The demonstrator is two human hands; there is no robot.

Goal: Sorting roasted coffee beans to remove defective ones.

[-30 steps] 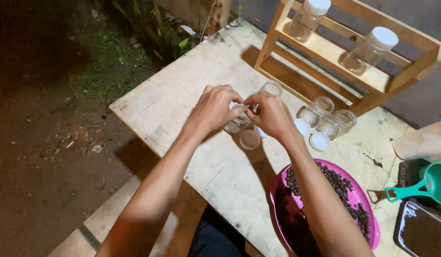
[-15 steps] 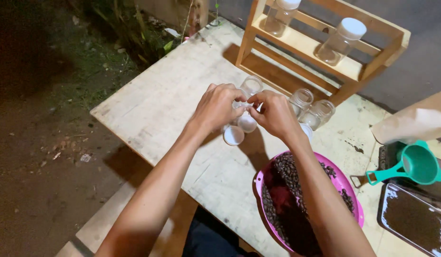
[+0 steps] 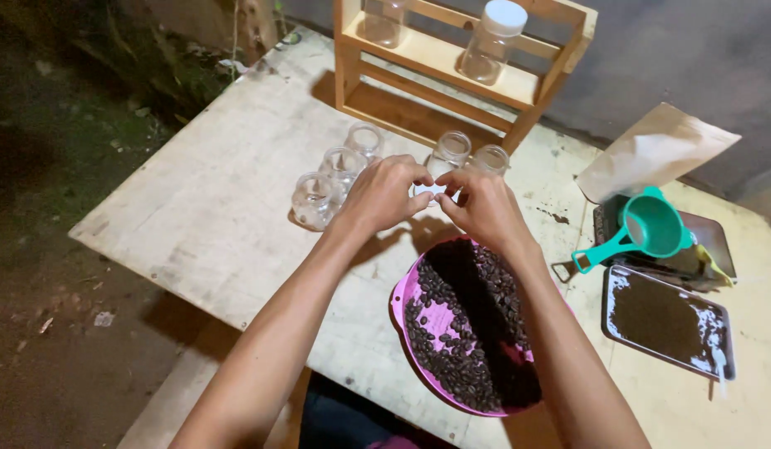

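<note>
Pale worn wooden counter [image 3: 227, 216], stained. On it: wooden rack [image 3: 464, 62] at the back, cluster of clear glass jars [image 3: 344, 170], pink bowl [image 3: 406, 299] of coffee beans, paper pouch [image 3: 651, 150], teal funnel [image 3: 647, 226] (resting on a dark tray), second tray [image 3: 668, 320] of brown grounds.

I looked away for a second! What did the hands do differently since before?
Both hands, left hand and right hand, drew back from the cluster of small jars toward the pink bowl of coffee beans, still pinching something small and white together. The jars, wooden rack and teal funnel stayed where they were.
</note>
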